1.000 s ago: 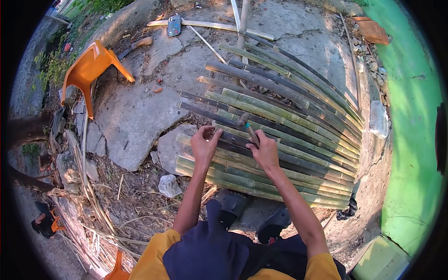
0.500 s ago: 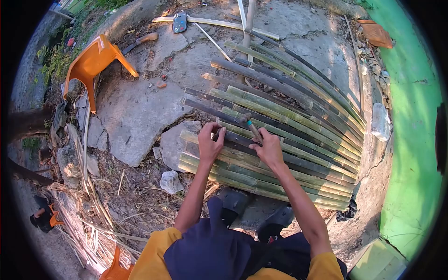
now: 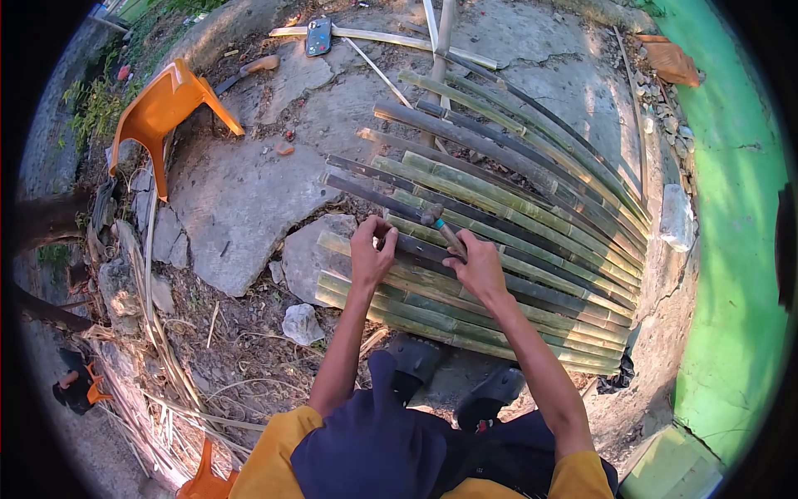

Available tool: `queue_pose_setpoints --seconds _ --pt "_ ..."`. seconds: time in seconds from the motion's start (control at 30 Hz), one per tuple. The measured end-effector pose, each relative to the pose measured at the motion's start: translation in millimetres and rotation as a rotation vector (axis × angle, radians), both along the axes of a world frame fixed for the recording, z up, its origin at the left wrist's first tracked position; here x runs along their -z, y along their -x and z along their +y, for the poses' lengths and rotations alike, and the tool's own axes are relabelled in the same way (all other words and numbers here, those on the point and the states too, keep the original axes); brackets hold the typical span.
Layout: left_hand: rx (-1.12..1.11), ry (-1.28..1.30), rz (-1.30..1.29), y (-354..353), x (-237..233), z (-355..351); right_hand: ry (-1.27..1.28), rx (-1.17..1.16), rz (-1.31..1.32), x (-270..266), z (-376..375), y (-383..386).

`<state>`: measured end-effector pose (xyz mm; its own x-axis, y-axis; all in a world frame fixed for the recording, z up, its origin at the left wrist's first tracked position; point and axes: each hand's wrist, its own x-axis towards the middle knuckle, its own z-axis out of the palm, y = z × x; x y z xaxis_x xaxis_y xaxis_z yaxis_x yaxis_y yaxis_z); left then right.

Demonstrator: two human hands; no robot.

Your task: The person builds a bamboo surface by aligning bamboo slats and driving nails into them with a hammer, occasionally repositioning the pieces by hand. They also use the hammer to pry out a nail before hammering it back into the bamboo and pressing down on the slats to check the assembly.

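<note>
Cracked concrete ground (image 3: 241, 200) fills the view outdoors, with a green wall (image 3: 731, 249) along the right side of the bamboo panel (image 3: 532, 241). That panel lies flat on the ground in front of the squatting person. Its green and dark slats run side by side, with their long axes going from the person's left and away to the right and nearer.

An orange chair (image 3: 162, 112) lies tipped over well to the left of the panel, and a pale stone block (image 3: 675, 218) sits at its right edge.

The right hand (image 3: 478, 266) is over the panel's near left part, closed around a hammer (image 3: 442, 229). The handle slants away and leftward, with the head at the far end.

Just beside it, the left hand (image 3: 370, 254) bends its fingertips onto a dark slat (image 3: 416, 248). Whether they pinch anything is too small to tell.
</note>
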<state>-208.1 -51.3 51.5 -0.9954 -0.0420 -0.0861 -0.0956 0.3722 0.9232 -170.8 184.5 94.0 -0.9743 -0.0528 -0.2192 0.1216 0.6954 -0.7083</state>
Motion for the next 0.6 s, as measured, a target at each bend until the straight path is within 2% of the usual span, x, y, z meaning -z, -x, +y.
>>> queue_pose_setpoints --seconds 0.1,0.2,0.33,0.4,0.6 --pt "0.048 0.085 0.1 -2 3 -3 0.044 -0.015 -0.014 0 1 0" --pt "-0.009 0.087 0.213 0 1 2 -0.04 -0.033 -0.059 -1 -2 4" --pt "0.016 0.087 0.123 0 -3 1 -0.084 0.003 -0.047 -6 -9 0" --pt "-0.047 -0.012 0.022 -2 -5 4 -0.088 0.019 -0.034 -4 -10 -3" --pt "-0.063 0.076 0.134 -5 -3 7 -0.048 0.077 0.021 2 -10 -8"
